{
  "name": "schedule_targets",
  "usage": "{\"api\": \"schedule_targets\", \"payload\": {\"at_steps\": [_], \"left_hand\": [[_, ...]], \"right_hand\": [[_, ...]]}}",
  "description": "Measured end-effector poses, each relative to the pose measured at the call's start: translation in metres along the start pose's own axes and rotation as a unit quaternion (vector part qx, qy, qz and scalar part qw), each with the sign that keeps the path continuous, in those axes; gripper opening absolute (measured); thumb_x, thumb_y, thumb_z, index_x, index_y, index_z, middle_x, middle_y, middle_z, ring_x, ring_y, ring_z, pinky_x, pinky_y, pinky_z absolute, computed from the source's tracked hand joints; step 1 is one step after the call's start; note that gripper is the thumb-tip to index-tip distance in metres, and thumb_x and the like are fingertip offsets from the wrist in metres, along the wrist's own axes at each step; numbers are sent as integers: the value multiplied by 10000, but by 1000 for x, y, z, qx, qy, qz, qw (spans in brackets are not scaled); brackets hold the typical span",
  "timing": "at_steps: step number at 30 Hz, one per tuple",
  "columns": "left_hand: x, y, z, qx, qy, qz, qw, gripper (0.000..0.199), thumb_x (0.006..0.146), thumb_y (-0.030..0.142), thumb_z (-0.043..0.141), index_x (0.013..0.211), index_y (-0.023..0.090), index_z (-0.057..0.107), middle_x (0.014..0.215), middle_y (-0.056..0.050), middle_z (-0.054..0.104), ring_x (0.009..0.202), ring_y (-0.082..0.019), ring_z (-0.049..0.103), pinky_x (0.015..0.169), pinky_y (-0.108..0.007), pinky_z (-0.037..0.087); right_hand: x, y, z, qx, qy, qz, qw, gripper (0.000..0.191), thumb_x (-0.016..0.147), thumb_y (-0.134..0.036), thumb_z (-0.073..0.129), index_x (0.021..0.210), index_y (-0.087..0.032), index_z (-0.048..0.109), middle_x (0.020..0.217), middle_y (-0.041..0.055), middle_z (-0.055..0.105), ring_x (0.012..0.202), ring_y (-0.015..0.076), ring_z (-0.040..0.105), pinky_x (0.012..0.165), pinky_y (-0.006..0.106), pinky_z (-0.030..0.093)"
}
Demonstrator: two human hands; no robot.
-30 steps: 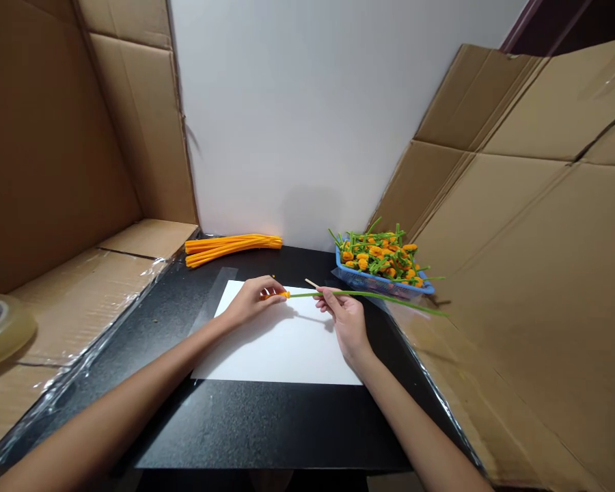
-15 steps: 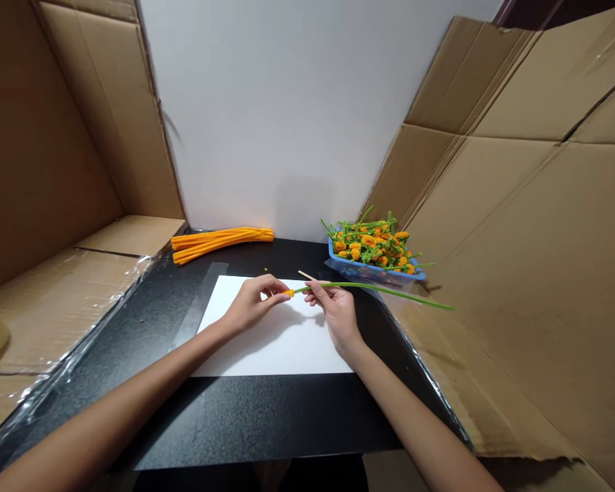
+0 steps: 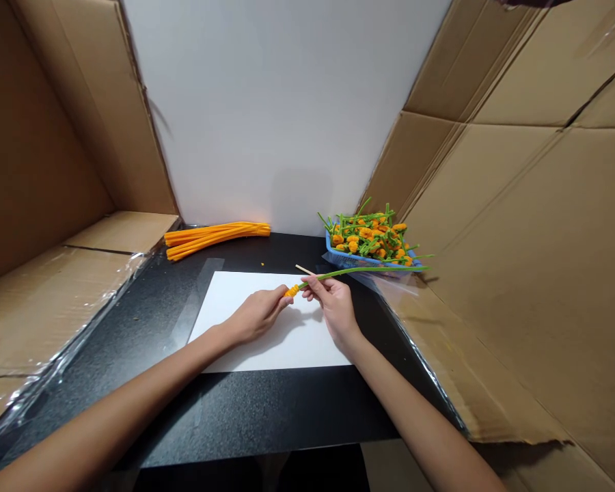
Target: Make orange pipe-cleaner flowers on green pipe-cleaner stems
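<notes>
My left hand pinches a small coiled orange pipe-cleaner flower between thumb and fingers. From the flower a long green pipe cleaner runs off to the right, its far end free in the air. My right hand grips this green stem close to the flower, thumb on top. A thin pale wooden stick pokes out past the right fingers; its other end is hidden by the hand. Both hands are over a white sheet of paper.
A bundle of orange pipe cleaners lies at the back left of the black table. At the back right, a blue basket holds several orange flowers with green stems. Cardboard walls flank both sides.
My left hand has turned and closed more around the flower, with more of its orange coil showing. The green stem's free end has swung up and toward the basket. The view has shifted slightly.
</notes>
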State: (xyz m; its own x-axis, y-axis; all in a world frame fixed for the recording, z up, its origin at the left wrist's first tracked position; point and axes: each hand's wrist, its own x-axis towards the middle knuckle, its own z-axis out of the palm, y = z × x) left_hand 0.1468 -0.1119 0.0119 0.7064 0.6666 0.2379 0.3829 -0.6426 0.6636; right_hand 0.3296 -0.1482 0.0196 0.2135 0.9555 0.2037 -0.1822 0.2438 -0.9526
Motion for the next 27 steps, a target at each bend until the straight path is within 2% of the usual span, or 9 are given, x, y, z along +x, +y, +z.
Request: {"api": "schedule_targets", "payload": {"at_steps": [5, 9, 11, 14, 19, 23, 27], "left_hand": [[-2, 6, 3, -85, 13, 5, 996, 356, 1039, 442, 288, 960, 183, 519, 774, -1, 539, 711, -154, 487, 702, -270, 345], [-2, 10, 4, -188, -6, -18, 982, 406, 1025, 494, 318, 910, 172, 538, 719, 16, 469, 652, -125, 421, 633, -245, 338], [-1, 13, 7, -292, -19, -48, 955, 437, 1010, 538, 334, 883, 167, 526, 670, 37, 396, 584, -104, 348, 553, -221, 301], [1, 19, 11, -437, -63, -86, 893, 439, 990, 575, 362, 878, 171, 493, 623, 73, 280, 501, -77, 216, 457, -193, 202], [2, 25, 16, -573, -87, -133, 804, 396, 978, 554, 420, 850, 180, 451, 575, 87, 287, 449, -58, 141, 400, -175, 145], [1, 27, 17, -629, -101, -145, 757, 380, 976, 527, 454, 854, 168, 471, 578, 90, 277, 448, -51, 135, 394, -154, 164], [1, 26, 18, -654, -108, -154, 733, 381, 985, 512, 448, 842, 160, 479, 586, 87, 274, 447, -49, 145, 396, -140, 190]], "right_hand": [[-3, 1, 7, -34, -30, 3, 999, 242, 746, -411, 798, 761, -170, 781, 654, 27, 670, 613, 129, 563, 618, 277, 431], [-2, -2, 6, 3, -21, 25, 999, 229, 727, -396, 816, 779, -179, 763, 675, 4, 642, 619, 112, 529, 616, 263, 402], [-1, -5, 4, 41, -3, 33, 999, 213, 704, -366, 837, 754, -183, 739, 683, -8, 628, 622, 101, 514, 624, 255, 396], [0, -6, 3, 67, 4, 39, 997, 235, 664, -334, 863, 673, -177, 690, 648, -20, 594, 612, 96, 488, 618, 252, 389], [-3, -5, 8, 53, -32, 54, 997, 266, 654, -368, 864, 679, -171, 686, 661, -12, 595, 600, 106, 480, 594, 267, 388], [-3, -8, 8, 71, -36, 68, 995, 255, 658, -357, 858, 682, -173, 683, 681, -16, 590, 607, 95, 461, 594, 253, 380], [-2, -10, 6, 94, -24, 79, 992, 254, 641, -331, 860, 670, -178, 659, 682, -27, 570, 613, 86, 453, 579, 239, 360]]}}
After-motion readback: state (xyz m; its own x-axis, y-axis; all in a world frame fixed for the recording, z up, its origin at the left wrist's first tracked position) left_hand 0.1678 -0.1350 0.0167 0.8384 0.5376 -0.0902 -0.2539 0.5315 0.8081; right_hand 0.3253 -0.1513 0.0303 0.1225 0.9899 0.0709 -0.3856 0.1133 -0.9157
